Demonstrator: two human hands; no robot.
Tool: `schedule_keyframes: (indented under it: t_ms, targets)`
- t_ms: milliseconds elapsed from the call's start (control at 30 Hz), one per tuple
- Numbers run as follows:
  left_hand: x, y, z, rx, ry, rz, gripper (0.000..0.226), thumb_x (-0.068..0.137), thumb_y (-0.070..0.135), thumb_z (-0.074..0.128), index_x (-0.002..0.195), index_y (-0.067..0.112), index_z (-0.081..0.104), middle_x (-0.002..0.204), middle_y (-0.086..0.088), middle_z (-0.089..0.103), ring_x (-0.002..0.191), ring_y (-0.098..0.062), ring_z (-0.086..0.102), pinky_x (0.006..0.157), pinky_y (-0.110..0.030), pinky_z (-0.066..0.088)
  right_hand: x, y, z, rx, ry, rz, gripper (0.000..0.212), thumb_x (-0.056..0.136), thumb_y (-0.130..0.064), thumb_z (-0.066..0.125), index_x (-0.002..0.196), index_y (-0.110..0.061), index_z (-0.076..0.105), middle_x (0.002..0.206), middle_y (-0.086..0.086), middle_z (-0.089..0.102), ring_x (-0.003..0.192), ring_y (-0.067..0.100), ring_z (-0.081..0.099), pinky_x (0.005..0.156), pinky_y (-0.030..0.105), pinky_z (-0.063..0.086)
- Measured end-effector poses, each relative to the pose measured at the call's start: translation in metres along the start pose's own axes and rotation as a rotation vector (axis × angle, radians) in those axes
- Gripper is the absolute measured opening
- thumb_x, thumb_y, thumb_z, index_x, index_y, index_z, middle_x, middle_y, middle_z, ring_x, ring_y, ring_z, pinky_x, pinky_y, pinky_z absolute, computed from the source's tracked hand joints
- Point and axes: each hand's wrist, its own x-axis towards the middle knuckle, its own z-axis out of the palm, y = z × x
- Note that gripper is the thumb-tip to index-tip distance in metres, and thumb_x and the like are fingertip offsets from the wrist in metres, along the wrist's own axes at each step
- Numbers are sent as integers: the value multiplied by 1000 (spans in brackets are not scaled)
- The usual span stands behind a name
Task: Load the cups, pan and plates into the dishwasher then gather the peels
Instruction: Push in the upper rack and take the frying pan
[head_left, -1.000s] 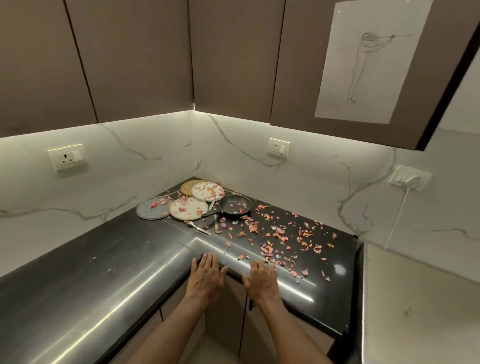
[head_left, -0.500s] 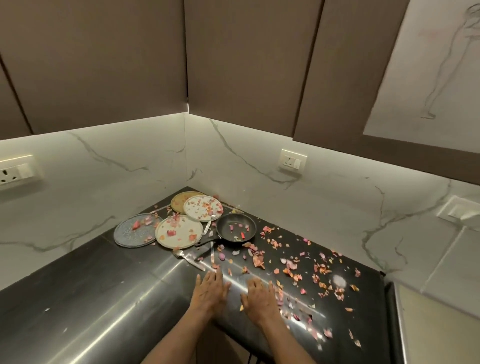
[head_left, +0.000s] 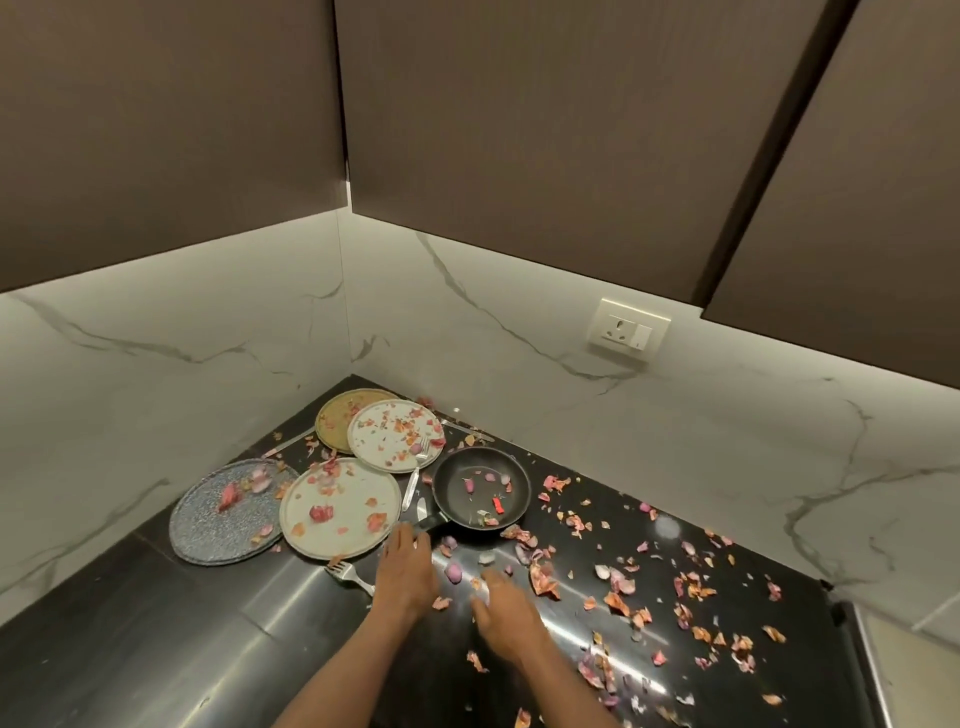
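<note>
L hand (head_left: 406, 570), fingers straight & holding nothing, is nearer the frying pan (head_left: 482, 488) sitting on the black surface (head_left: 156, 649) w/ handle (head_left: 430, 521) running toward its fingertips; R hand (head_left: 506, 613) loosely curled, grip empty, among the peels (head_left: 618, 597).

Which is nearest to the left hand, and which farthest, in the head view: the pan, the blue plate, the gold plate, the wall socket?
From the left hand:
1. Pan, just ahead, slightly right.
2. Blue plate, to the left.
3. Gold plate, back in the corner.
4. Wall socket, on the right wall.
</note>
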Motion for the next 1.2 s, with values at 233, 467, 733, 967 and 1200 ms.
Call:
schedule_keyframes:
  t_ms: [233,467,733,967,1200]
  targets:
    - [38,-13,12,-46,-78,-131,63,94,23,48,151,12,25,157,-22,26,147,-39,21,120,-46,24,33,5,4,152,13,61,24,104,-38,45,119,-26,60,115,-2,65,99,13,59,91,34,51]
    - [58,-15,19,-183,-118,-199,56,95,21,49,149,11,34,150,-15,41,138,-32,42,113,-39,37,67,-4,-8,220,23,101,20,101,-31,49,107,-22,67,105,-2,67,90,11,60,79,32,50]
    - [62,-2,19,-511,-266,-227,11,83,21,64,92,19,59,93,1,67,87,-15,65,75,-31,51,104,-21,1,503,91,228,17,101,-25,53,97,-22,69,92,-4,69,85,12,62,81,37,53]
    - [49,36,17,-889,-330,-277,13,91,14,70,100,12,61,83,-8,73,64,-13,72,57,-24,59,118,-20,-8,1294,90,686,22,100,-38,62,103,-17,65,101,12,74,87,25,72,77,43,62]
    - [35,72,5,-1307,-314,-378,19,93,10,69,97,-8,68,74,-15,72,64,-19,67,61,-28,56,101,-9,-36,1477,-212,703,32,92,-43,71,94,-11,68,78,8,71,65,21,57,59,29,41]
